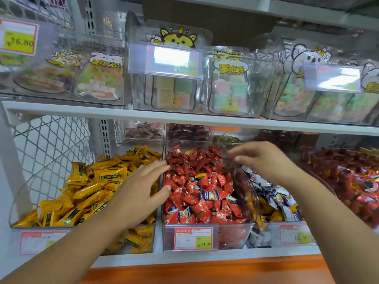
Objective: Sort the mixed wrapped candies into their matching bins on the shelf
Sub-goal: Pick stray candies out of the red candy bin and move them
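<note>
The left hand (141,185) is held flat with straight fingers over the wall between two bins, and some of the long yellow wrapped candies (92,181) are hidden beneath it. The fingertips of the right hand (264,158) are blurred at the curved clear plastic lid (249,187); whether anything is pinched cannot be told. Between the hands, small red wrapped candies (194,167) are heaped in the clear plastic middle bin (231,235), with blue-and-white wrapped candies (209,195) and one stray yellow wrapper (200,175) mixed in. The small print on the red-bordered price label (193,238) is hardly legible.
</note>
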A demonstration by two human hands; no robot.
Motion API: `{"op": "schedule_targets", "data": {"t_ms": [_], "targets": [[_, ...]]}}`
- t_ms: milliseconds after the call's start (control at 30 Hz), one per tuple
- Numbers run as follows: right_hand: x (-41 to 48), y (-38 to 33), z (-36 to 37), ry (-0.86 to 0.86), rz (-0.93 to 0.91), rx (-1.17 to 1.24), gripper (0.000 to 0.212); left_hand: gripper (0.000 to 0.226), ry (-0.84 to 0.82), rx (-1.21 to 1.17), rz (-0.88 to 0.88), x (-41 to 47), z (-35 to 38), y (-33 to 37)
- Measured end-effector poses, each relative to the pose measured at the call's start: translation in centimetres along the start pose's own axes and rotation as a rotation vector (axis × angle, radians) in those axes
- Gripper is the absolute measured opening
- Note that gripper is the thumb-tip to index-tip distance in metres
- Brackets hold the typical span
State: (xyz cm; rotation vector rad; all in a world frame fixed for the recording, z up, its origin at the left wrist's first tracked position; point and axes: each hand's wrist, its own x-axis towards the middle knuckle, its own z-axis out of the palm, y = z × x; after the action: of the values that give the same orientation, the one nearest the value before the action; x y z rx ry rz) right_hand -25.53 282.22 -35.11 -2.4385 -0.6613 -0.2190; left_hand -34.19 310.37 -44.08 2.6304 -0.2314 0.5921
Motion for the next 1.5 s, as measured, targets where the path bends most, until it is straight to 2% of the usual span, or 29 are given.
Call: {"op": "schedule_targets", "data": {"t_ms": [100,133,200,333,500,567,667,767,800,900,967,1067,1133,1333,1500], "targets": [[-0.1,-2.7,2.9,-0.357,-0.058,-0.15,0.027,0.076,-0.007,-0.002,-0.001,-0.1,-0.1,0.0],[-0.1,-2.9,4.4,-0.425,-0.068,-0.245,0.032,0.077,-0.012,0.0,-0.004,-0.1,-0.1,0.0],[0.0,-2.5,6.7,-0.444,-0.098,-0.364,0.039,0.078,-0.024,0.005,-0.007,-0.2,-0.1,0.0],[0.2,-1.9,6.3,-0.305,-0.063,-0.183,0.031,0.079,-0.041,0.011,-0.011,-0.3,-0.2,-0.2],[0.8,0.5,2.3,0.264,-0.02,-0.085,0.027,0.08,-0.033,0.002,-0.01,-0.2,-0.2,-0.2],[0.6,2.1,1.2,0.354,0.052,-0.166,0.032,0.081,-0.03,0.0,-0.009,-0.2,-0.3,-0.2],[0.4,3.3,1.7,0.247,0.01,-0.326,0.039,0.083,-0.035,0.006,-0.009,-0.2,-0.3,0.0],[0.5,1.1,3.3,0.12,-0.099,-0.172,0.025,0.084,-0.047,0.008,-0.007,-0.2,-0.3,-0.2],[0.5,-0.1,3.7,0.026,-0.125,-0.117,0.021,0.083,-0.057,0.014,-0.004,-0.3,-0.4,-0.2],[0.1,-3.1,5.6,-0.428,-0.131,-0.051,0.02,0.079,-0.101,0.041,0.005,-0.5,-0.6,-0.6],[-0.3,-4.1,7.9,-0.566,-0.181,-0.104,0.028,0.077,-0.113,0.052,0.008,-0.7,-0.8,-0.7],[-0.5,-4.9,11.2,-0.6,-0.294,-0.274,0.045,0.075,-0.105,0.044,0.014,-0.7,-0.7,-0.7],[-0.2,-4.9,12.4,-0.595,-0.328,-0.343,0.046,0.077,-0.101,0.034,0.013,-0.6,-0.6,-0.8],[0.7,-4.4,12.8,-0.476,-0.293,-0.286,0.017,0.066,-0.112,0.026,-0.02,-0.8,-1.0,0.0],[1.2,-3.7,11.6,-0.46,-0.2,-0.121,0.009,0.066,-0.121,0.026,-0.016,-0.8,-1.1,0.0]]}}
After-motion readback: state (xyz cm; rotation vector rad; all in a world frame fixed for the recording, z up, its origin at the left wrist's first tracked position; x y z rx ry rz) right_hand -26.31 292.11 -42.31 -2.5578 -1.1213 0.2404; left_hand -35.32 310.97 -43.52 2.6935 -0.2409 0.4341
